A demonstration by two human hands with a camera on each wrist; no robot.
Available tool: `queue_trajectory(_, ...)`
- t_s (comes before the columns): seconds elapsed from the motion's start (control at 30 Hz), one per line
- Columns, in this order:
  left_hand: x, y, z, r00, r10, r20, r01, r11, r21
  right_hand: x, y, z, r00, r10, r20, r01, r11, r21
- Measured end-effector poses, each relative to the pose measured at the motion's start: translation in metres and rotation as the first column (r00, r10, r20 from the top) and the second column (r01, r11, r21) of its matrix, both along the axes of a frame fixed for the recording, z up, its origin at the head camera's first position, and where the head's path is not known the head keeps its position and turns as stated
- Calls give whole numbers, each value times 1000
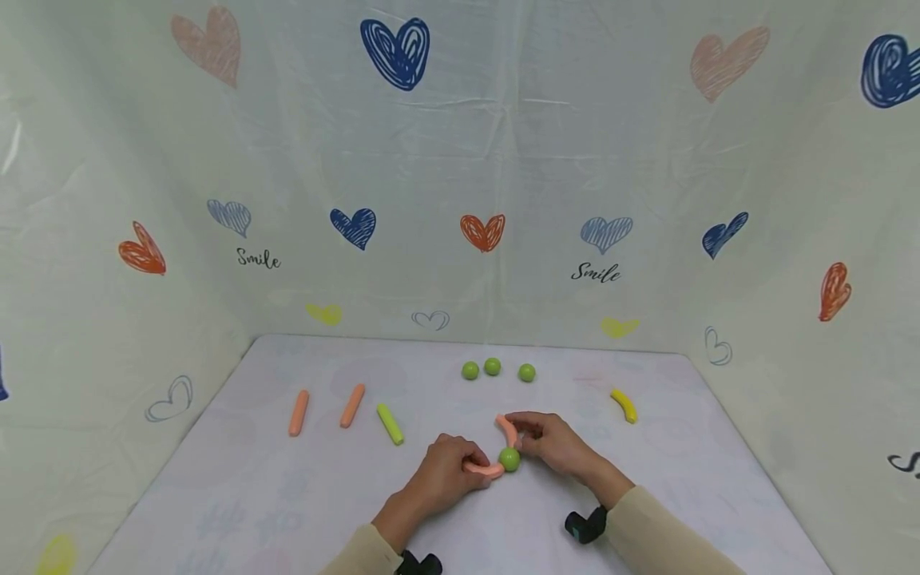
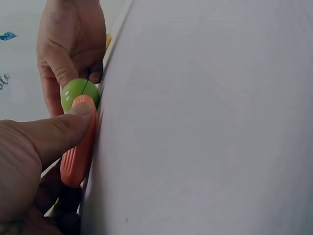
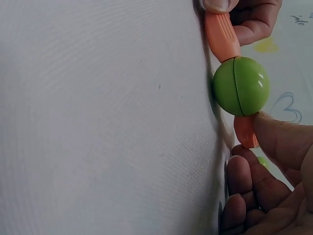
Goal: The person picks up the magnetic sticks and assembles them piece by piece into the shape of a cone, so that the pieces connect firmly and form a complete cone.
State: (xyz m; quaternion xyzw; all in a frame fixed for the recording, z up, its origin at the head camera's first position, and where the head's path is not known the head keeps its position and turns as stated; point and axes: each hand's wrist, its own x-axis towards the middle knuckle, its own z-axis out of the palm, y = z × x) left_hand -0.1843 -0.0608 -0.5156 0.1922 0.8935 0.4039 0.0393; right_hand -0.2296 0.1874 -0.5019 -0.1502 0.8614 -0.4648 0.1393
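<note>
Evidently the person is working on joining toy pieces: a green ball (image 1: 509, 459) is sitting between two curved orange rods, and both hands are steadying the joint. The left grip (image 1: 453, 465) is pinching the near curved orange rod (image 1: 485, 469), with the thumb pressing close to the end that is meeting the ball. The right grip (image 1: 552, 441) is grasping the far curved orange rod (image 1: 507, 430) between thumb and fingers, the thumb lying right beside the ball. So the ball itself is resting just beyond the left fingertips and against the tip of the right thumb, while the rods are making a bent line through it on the white counter (image 1: 575, 399). Whether either end is seating firmly, I cannot tell. To my eye, the next move is calling for a steady push inward along each rod, keeping the ball from rolling, then a gentle letting go. Beyond the hands, three spare green balls (image 1: 492, 366) are waiting at the back; two straight orange rods (image 1: 352, 406) and a lime rod (image 1: 390, 424) are lying to the left, and a curved yellow rod (image 1: 624, 406) is lying to the right.
</note>
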Motion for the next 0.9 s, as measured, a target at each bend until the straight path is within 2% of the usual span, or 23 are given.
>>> queue_trajectory(0.17, -2, -7, 3, 998, -51, 30, 52, 999, -8, 1, -1, 0, 1000, -20, 10, 20, 1000, 1)
queue_trajectory(0.3, -2, -8, 4, 997, -63, 37, 63, 998, -1, 2, -3, -2, 999, -54, 1, 54, 998, 16)
queue_trajectory(0.53, 0, 0, -1, 1000, -11, -2, 11, 1000, -27, 8, -7, -5, 991, -129, -27, 130, 991, 21)
queue_trajectory(0.77, 5, 11, 1, 999, 37, -23, -38, 998, -41, 15, -5, -5, 975, -215, -60, 217, 975, 47)
queue_trajectory(0.9, 7, 17, -2, 996, 67, -50, -69, 997, -46, 20, -2, -5, 970, -238, -57, 240, 969, 49)
